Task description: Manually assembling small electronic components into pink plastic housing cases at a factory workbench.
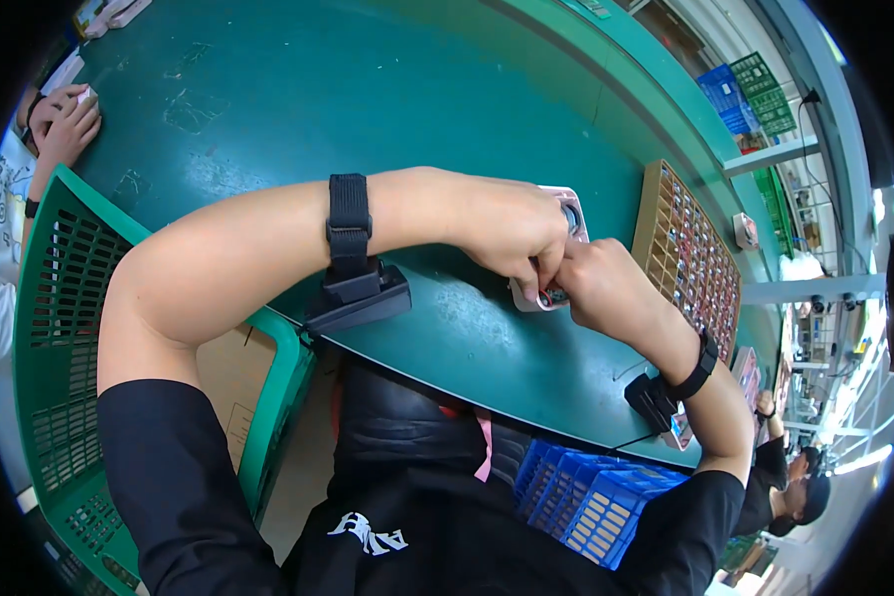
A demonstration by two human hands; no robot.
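Observation:
A pale pink plastic casing (522,297) lies on the green tabletop, mostly covered by my hands. Inside it, a red wire and small dark parts show just below my fingertips. My left hand (515,226) reaches over the casing from the left, its thumb and fingers bent and pressed together at the casing's inside. Against it from the right, my right hand (611,288) is curled closed, its fingertips meeting those of the left. What the fingers pinch is hidden between the two hands.
A partitioned tray (656,194) of small parts stands right of my hands, with another pink casing (746,230) beyond. A green basket (55,402) is at my left and a blue crate (591,512) below the table edge. A co-worker's hands (65,124) rest at far left.

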